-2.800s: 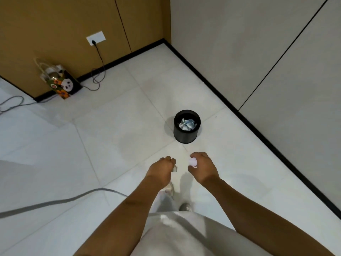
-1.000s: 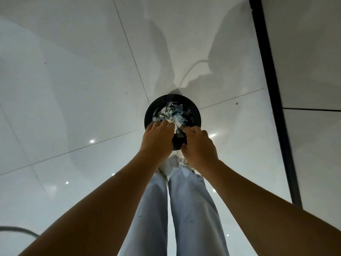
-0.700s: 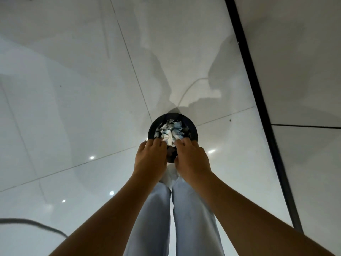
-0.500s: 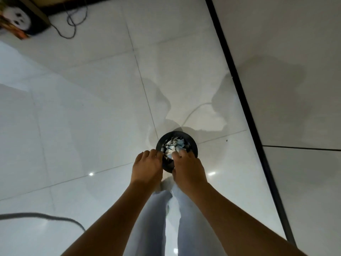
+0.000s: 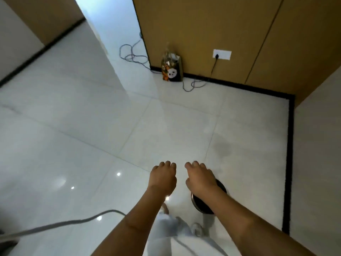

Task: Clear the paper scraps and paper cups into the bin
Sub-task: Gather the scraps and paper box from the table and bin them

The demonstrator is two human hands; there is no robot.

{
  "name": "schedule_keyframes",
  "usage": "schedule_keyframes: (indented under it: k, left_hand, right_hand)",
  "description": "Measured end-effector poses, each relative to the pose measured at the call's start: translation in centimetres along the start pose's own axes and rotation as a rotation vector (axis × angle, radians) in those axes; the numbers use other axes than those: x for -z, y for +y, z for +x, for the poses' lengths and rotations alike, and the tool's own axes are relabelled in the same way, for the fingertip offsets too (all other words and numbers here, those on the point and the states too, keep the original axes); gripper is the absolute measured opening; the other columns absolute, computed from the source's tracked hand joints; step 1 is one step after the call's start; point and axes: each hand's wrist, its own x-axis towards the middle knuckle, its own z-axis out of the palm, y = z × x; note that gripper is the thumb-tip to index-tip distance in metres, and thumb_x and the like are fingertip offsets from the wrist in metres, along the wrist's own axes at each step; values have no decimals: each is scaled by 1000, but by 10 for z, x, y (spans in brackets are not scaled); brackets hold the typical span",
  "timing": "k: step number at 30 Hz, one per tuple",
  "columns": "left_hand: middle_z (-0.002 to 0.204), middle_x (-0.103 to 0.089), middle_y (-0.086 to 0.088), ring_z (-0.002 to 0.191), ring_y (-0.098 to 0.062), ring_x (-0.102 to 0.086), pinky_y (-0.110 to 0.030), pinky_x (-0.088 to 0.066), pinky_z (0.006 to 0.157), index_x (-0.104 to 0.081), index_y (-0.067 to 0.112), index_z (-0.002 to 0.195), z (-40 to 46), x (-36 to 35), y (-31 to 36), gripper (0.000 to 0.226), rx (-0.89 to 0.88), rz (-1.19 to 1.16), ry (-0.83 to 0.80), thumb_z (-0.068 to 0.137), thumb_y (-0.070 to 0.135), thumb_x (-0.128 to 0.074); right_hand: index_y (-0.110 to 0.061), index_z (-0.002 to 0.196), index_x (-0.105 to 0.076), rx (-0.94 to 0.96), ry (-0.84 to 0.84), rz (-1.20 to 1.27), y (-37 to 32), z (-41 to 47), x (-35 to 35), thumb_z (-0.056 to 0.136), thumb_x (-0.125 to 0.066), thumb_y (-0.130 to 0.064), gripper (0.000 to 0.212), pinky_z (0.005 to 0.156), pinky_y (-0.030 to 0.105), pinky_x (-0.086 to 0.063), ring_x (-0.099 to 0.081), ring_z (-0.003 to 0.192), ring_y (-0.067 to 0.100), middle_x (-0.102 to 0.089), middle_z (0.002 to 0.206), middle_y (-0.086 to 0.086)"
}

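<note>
The round black bin (image 5: 200, 205) stands on the white tile floor, mostly hidden under my right forearm; its contents are out of sight. My left hand (image 5: 162, 177) hovers palm down to the left of the bin, fingers loosely curled, nothing visible in it. My right hand (image 5: 200, 179) hangs palm down just above the bin's far rim, fingers slightly spread and empty. No paper scraps or paper cups show on the floor.
A patterned gift bag (image 5: 172, 68) leans against the brown wall panel, beside a wall socket (image 5: 222, 54) with a plugged cable. Loose cables (image 5: 132, 56) lie near the corner. A grey cable (image 5: 60, 223) crosses the floor at lower left. A black baseboard (image 5: 288, 154) runs along the right.
Both hands have lifted off the paper in the bin and come away empty. My view has swung up and left, so the bin now sits under my right forearm.
</note>
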Motion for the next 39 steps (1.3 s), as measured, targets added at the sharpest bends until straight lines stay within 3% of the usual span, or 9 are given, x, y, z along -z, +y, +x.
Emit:
schedule_keyframes:
  k: [9, 24, 31, 39]
  left_hand:
    - [111, -57, -6, 102, -23, -53, -30, -40, 79, -51, 11, 115, -144, 33, -105, 24, 505, -213, 174, 94, 19, -43]
    - [115, -58, -7, 104, -22, -55, -30, -43, 88, -52, 12, 121, -484, -32, -336, 27, 1167, -349, 234, 95, 17, -44]
    - [122, -57, -5, 108, -21, -55, -29, -45, 92, -50, 15, 127, -617, -64, -408, 32, 1394, -413, 244, 95, 19, -47]
    - [123, -57, 0, 109, -17, -56, -26, -46, 89, -51, 17, 126, -660, -91, -504, 32, 1527, -552, 293, 95, 25, -47]
  right_hand:
    - [-21, 138, -37, 424, -84, -175, -172, -33, 11, 94, -47, -19, 45, 92, 34, -46, -47, 119, 23, -46, 132, 4]
    - [-21, 139, -36, 1037, -207, -415, -542, -167, -142, 93, -50, -22, 49, 90, 33, -45, -51, 116, 24, -48, 130, 4]
    - [-21, 138, -38, 1201, -295, -434, -670, -234, -213, 92, -52, -18, 48, 91, 32, -49, -54, 112, 23, -52, 128, 4]
    - [-21, 138, -38, 1268, -374, -504, -782, -218, -268, 91, -51, -16, 49, 90, 32, -49, -53, 113, 24, -51, 129, 4]
